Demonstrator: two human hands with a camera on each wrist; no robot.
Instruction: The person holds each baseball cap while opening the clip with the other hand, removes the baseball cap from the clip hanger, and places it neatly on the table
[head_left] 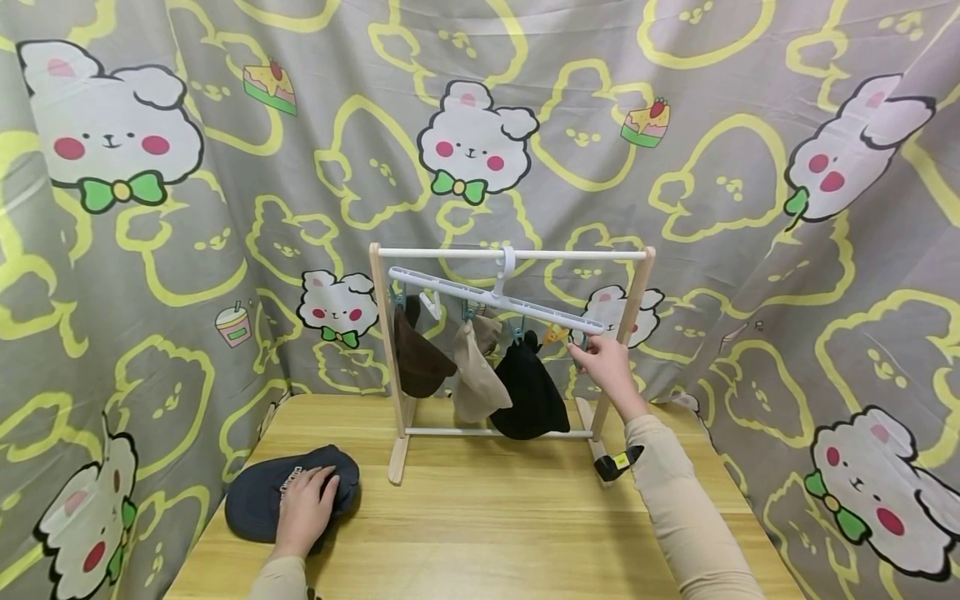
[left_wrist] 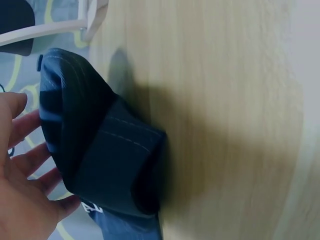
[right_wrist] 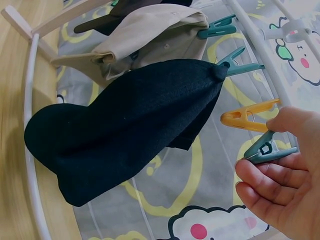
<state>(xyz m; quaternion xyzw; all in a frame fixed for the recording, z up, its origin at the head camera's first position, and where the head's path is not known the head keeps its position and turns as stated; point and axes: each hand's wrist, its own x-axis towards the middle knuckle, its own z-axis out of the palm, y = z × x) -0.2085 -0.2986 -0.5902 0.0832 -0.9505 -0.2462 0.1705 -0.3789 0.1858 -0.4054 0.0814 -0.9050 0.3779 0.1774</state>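
Resting a loosely spread left hand (head_left: 306, 504) on the navy baseball cap (head_left: 253, 498) on the table (head_left: 450, 542) — pinching a teal clothespin (right_wrist: 267, 148) in the right hand (head_left: 609, 362), beneath the tilted clip hanger (head_left: 450, 287).

Rack (head_left: 384, 333) at table's (head_left: 487, 533) 12 o'clock, curtain (head_left: 300, 167) behind. Hanger (head_left: 540, 312) on rack's top bar. From the hook (head_left: 507, 262): left cap (head_left: 420, 367) hangs between 7 and 8, middle cap (head_left: 476, 379) between 6 and 7, right cap (head_left: 528, 392) between 5 and 6. Next clip (right_wrist: 240, 119) between right cap and end clip (right_wrist: 270, 149); end clip in right hand (head_left: 607, 367), between 4 and 5. Loose cap (head_left: 255, 500) on table, rack's 8 o'clock, left hand (head_left: 303, 504) against it.
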